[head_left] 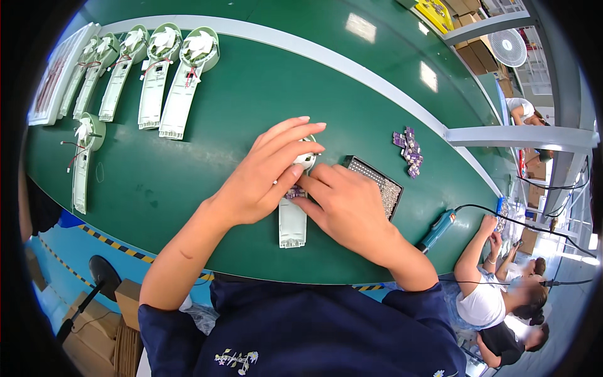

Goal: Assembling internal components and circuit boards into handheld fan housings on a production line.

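In front of me on the green table lies a pale green handheld-fan half-shell [293,227], its handle pointing toward me. My left hand [257,173] is curled over its round fan end, fingers stretched across the white fan part [306,160] and thumb bent down beside it. A small purple circuit board [294,192] sits at the top of the handle. Thumb and fingers of my right hand [352,204] pinch at that board, and the fingertips partly hide it. Wires under the hands cannot be made out clearly.
Several similar fan half-shells [151,88] stand at the far left beside a white tray [59,81]. A black box of small screws [383,188] is right of my hand, near a pile of purple boards [409,151]. A teal electric screwdriver [438,230] lies at right; co-workers sit beyond.
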Demonstrator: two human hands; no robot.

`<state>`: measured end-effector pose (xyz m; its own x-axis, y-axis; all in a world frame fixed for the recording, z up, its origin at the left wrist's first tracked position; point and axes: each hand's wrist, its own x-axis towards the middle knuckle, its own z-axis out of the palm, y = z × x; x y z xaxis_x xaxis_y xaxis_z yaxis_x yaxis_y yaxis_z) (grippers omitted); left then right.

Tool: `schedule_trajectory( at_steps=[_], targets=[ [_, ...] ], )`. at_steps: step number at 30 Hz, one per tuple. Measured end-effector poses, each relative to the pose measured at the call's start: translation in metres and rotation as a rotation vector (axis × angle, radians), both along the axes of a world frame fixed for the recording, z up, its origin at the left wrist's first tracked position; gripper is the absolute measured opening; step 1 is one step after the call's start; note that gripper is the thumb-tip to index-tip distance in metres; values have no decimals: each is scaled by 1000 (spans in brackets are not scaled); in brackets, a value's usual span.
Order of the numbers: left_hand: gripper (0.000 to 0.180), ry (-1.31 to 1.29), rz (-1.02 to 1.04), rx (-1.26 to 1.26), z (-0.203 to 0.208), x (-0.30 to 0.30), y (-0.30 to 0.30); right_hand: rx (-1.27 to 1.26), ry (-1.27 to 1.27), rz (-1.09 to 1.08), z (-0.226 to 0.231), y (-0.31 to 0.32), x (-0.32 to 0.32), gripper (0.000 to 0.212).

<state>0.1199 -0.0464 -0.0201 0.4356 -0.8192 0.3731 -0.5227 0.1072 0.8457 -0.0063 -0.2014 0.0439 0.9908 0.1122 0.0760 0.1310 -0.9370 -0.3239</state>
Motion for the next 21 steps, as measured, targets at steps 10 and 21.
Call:
schedule_trajectory(
  at_steps=[10,21],
  targets=[
    [36,28,-52,-30,-1,-2,-1,-7,-80,27,-6,6,-1,23],
    [72,62,209,105,33,-11,26,57,-100,-53,-13,5,-7,24]
  ],
)
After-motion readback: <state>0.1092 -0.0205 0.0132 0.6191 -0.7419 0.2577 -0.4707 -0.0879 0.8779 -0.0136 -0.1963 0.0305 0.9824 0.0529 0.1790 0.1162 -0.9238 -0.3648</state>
